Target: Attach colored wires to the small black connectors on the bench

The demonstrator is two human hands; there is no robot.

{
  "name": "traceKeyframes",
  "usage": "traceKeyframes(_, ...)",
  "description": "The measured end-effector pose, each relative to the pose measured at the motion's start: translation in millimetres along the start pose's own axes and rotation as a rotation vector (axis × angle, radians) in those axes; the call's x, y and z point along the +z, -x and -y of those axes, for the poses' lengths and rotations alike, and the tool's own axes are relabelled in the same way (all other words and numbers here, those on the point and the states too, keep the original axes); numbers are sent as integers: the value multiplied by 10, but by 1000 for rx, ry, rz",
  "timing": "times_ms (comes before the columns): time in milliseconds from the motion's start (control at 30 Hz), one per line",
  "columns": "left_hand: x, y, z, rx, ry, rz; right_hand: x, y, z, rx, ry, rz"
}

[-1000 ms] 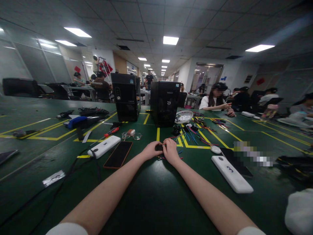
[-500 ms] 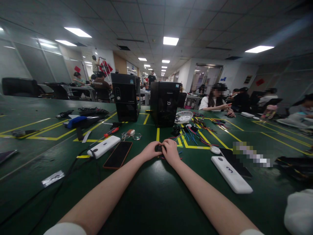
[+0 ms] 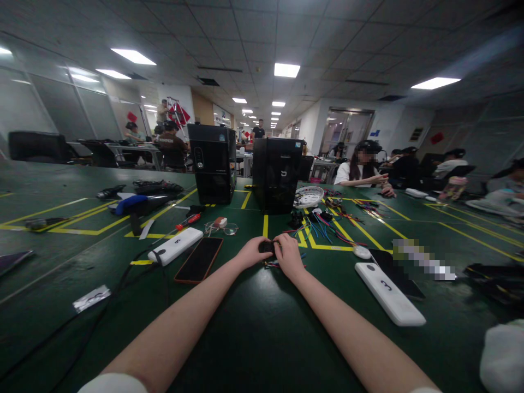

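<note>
Over the green table [image 3: 262, 338], my two hands meet around a small black part [image 3: 267, 248], whose exact kind is too small to make out. My left hand [image 3: 252, 253] has thumb and fingers closed on its left side. On the other side my right hand [image 3: 289, 254] is closed against it, with its fingertips partly hidden. Thin coloured wires [image 3: 272, 265] show just below the part, between and under my hands; whether they join it I cannot tell. More loose wires [image 3: 321, 226] and black pieces lie beyond my right hand.
Two black computer towers [image 3: 212, 164] stand ahead, near a white basket [image 3: 309, 195]. At left lie a phone [image 3: 199, 260], a white power bank [image 3: 176, 245], glasses [image 3: 229, 229] and a red screwdriver [image 3: 188, 221]. Another white power bank [image 3: 388, 293] lies right. A co-worker [image 3: 362, 169] sits across.
My fingers have shifted slightly around the black part, so more of it and of the wires beneath shows. The whole view has moved a little.
</note>
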State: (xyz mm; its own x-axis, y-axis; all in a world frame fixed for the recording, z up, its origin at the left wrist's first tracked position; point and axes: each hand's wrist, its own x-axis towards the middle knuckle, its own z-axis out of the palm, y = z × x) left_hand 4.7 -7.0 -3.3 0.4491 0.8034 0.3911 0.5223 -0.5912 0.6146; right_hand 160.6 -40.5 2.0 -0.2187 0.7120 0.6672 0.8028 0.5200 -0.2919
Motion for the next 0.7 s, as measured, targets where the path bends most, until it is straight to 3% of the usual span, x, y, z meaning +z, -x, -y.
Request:
traceKeyframes(133, -18, -2, 24, -43, -27, -32, -93, 51, 134, -148, -29, 166)
traceKeyframes(367, -39, 5, 91, -66, -101, 1, -150, 198, 329, -262, -37, 320)
traceKeyframes(567, -74, 17, 106, -48, -106, -3, -201, 165, 383, -263, 45, 357)
traceKeyframes(700, -90, 29, 103, -41, -98, -22, -243, 156, 383, -179, 190, 398)
